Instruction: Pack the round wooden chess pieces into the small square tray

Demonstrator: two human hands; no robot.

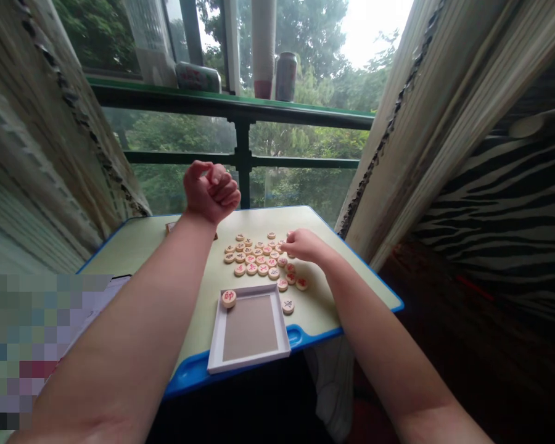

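Note:
Several round wooden chess pieces [260, 260] with red or black characters lie spread on the pale table [305, 222]. My right hand [305, 245] reaches down at the right edge of these pieces, its fingers bent together; whatever is at the fingertips is too small to make out. Raised over the far left part of the table, my left hand [213, 192] is curled into a fist, and I cannot see anything in it. Nearer to me sits a shallow white box [216, 339], with one red-marked piece [229, 299] at its far left corner. A black-marked piece [287, 306] rests just right of the box.
Behind my left wrist a brown object [169, 228] partly shows. The table has a raised blue edge [189, 375]. A lying can [198, 78], an upright can [286, 77] and a tall cup stack [263, 49] stand on the window ledge. Curtains hang on both sides.

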